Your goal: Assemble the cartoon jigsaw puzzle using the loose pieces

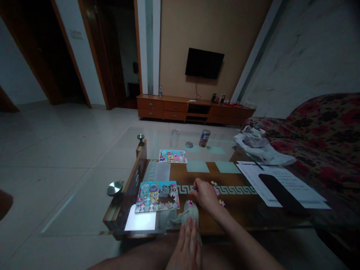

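Observation:
A jigsaw puzzle (146, 200) with a bright cartoon picture lies on the glass coffee table, left of my hands, with a gap in its middle and lower right. My right hand (204, 193) is closed in a pinch over the table, right of the puzzle; what its fingers hold, if anything, is hidden. Loose puzzle pieces (222, 203) lie around that hand, and a pink piece (190, 203) sits just below its fingers. At the table's near edge my left hand (187, 243) is stretched out flat, fingers together, holding nothing.
Behind the puzzle lies a picture card (173, 156). Farther back stand a clear jar (174, 138), a round lid (189, 144) and a printed can (204, 138). Papers (270, 187), a black flat object (281, 191) and a plastic bag (258, 144) are to the right.

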